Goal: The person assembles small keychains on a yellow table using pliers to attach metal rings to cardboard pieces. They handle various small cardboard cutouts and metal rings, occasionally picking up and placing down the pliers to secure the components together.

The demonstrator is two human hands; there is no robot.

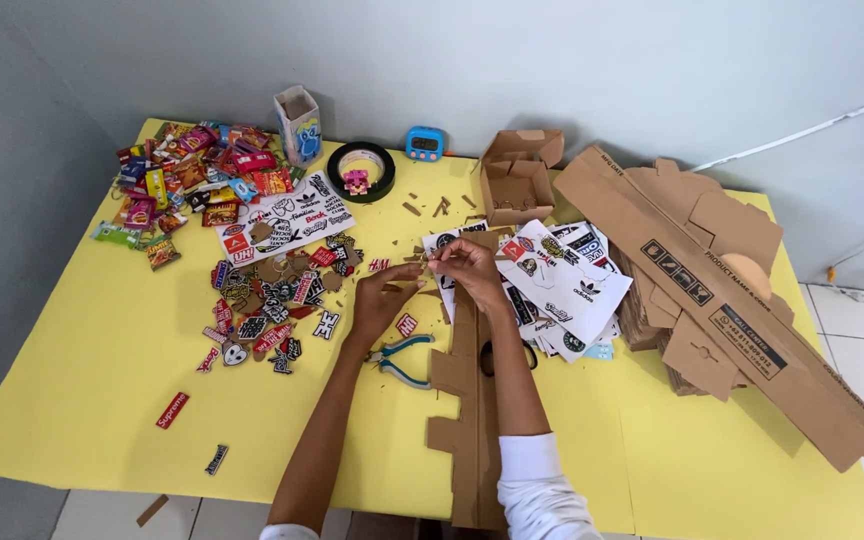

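Note:
My left hand (384, 296) and my right hand (464, 268) meet over the middle of the yellow table (102, 360). Both pinch a small cut-out piece with a metal ring (426, 262) between their fingertips; it is too small to make out further. Under my right forearm lies a long strip of brown cardboard (470, 400). Teal-handled pliers (400, 360) rest on the table just below my left hand. A pile of cut-out stickers (272, 300) lies to the left of that hand.
Sticker sheets (562, 285) are stacked right of my hands, beside flattened cardboard boxes (722, 290). At the back stand a small open box (514, 175), a black tape roll (361, 170), a blue timer (425, 143), a paper carton (298, 123) and colourful packets (187, 175).

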